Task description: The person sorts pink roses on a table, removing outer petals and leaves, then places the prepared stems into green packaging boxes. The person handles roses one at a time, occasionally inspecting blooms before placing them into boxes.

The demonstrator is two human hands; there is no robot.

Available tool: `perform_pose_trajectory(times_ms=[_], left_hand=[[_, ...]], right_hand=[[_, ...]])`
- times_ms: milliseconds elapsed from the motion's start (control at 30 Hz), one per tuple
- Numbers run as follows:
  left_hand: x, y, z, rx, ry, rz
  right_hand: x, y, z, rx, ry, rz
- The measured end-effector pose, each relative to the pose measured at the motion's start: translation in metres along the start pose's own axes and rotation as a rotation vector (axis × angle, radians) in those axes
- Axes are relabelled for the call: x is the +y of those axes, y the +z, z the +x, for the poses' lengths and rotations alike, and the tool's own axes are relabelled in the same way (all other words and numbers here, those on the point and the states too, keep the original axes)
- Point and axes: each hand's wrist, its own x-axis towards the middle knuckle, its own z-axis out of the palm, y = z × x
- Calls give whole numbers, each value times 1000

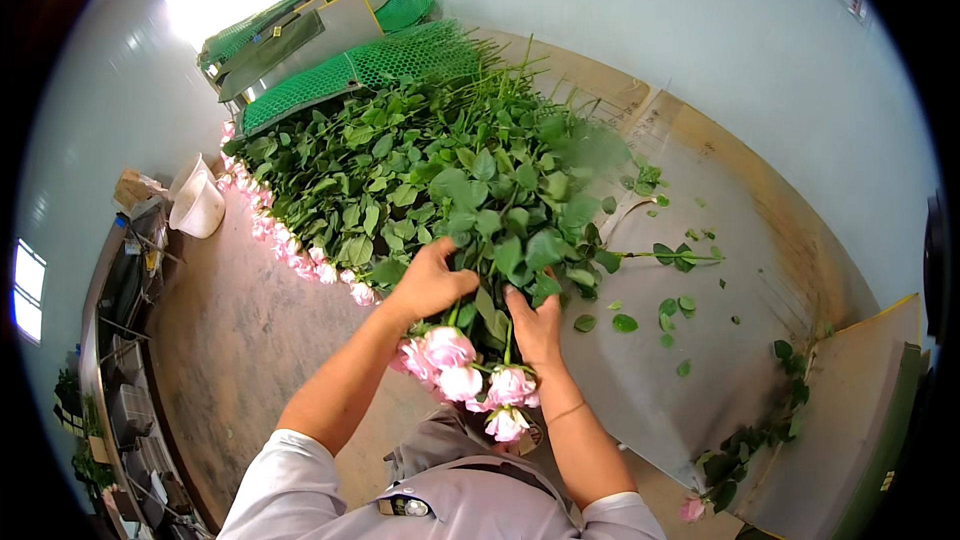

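Note:
In front of my body I hold a bunch of pale pink roses (450, 348), its blooms toward me and its leafy stems pointing away. My left hand (432, 282) closes round the left side of the stems just beyond the blooms. From the right, my right hand (535, 326) grips the same bunch, its thumb against the leaves. Foliage hides most of my fingertips. Just beyond lies a large heap of roses (350, 165), with leaves on top, cut stems at the far side and pink blooms along the left edge.
Green mesh netting (400, 58) lies over the heap's far end. Loose leaves (625, 323) and a leafy sprig (680, 255) lie on the grey tabletop (640, 390). At right, a single rose (692, 508) lies beside a panel (850, 420). A white bucket (198, 208) stands left, near a cluttered rack (130, 370).

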Motion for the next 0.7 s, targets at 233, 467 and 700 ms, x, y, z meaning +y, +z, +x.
perform_pose_trajectory(times_ms=[233,467,700], left_hand=[[-10,18,-4,-6,182,536],[-38,8,2,229,48,184],[-154,-91,30,393,401,1053]], right_hand=[[-3,-50,5,-77,417,190],[-32,-39,11,-247,418,-79],[-16,-37,13,-77,388,-40]])
